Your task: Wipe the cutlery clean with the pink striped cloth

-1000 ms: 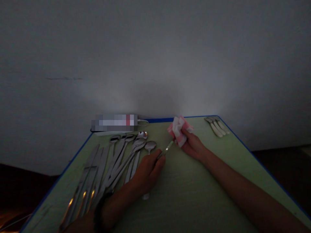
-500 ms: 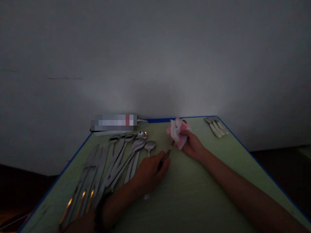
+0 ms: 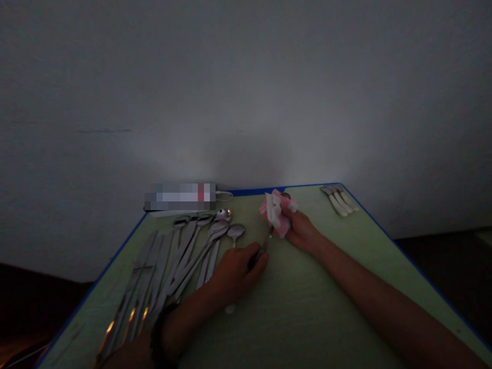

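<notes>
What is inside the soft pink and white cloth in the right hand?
A slim metal utensil enters below; a rounded end shows beyond the cloth. The part between is covered.

Plain dim room, perhaps home: bare wall (image 3: pixel 246 92), cutlery-strewn table (image 3: pixel 307 307).

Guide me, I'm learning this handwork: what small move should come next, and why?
Probably slide the pink-and-white cloth toward the far end of the utensil: the left hand grips the handle, and the right hand holds the cloth partway along.
</notes>
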Demonstrator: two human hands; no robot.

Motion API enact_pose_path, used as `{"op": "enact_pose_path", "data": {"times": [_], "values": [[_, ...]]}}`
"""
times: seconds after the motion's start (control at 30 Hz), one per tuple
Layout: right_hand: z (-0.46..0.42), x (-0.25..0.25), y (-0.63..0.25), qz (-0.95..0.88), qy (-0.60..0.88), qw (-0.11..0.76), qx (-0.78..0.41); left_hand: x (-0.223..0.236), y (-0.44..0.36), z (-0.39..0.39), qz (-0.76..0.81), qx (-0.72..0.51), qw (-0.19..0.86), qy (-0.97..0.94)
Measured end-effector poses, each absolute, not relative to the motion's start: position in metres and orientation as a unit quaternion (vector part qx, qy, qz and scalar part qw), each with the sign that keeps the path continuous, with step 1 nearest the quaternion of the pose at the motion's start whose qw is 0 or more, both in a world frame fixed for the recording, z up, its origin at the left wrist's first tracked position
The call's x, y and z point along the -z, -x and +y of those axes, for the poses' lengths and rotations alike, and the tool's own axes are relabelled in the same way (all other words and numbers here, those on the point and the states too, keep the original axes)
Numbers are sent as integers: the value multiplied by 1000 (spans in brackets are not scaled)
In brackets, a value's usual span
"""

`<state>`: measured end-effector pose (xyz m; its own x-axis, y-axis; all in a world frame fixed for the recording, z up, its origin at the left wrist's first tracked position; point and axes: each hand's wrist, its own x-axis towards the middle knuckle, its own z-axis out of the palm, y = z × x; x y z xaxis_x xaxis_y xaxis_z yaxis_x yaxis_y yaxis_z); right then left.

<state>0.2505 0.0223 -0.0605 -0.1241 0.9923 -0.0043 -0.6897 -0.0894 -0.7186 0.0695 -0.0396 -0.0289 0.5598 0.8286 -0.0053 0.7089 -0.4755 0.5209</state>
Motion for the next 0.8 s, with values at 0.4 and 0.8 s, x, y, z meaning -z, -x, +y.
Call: {"op": "enact_pose_path", "data": {"times": [0.4,0.8], "values": [[24,66,-249,-285,319,638,-640,30,-67,-42,452,-162,265,-836],[26,69,-260,-515,449,629,-370,29,-61,-46,431,-180,261,-845]]}}
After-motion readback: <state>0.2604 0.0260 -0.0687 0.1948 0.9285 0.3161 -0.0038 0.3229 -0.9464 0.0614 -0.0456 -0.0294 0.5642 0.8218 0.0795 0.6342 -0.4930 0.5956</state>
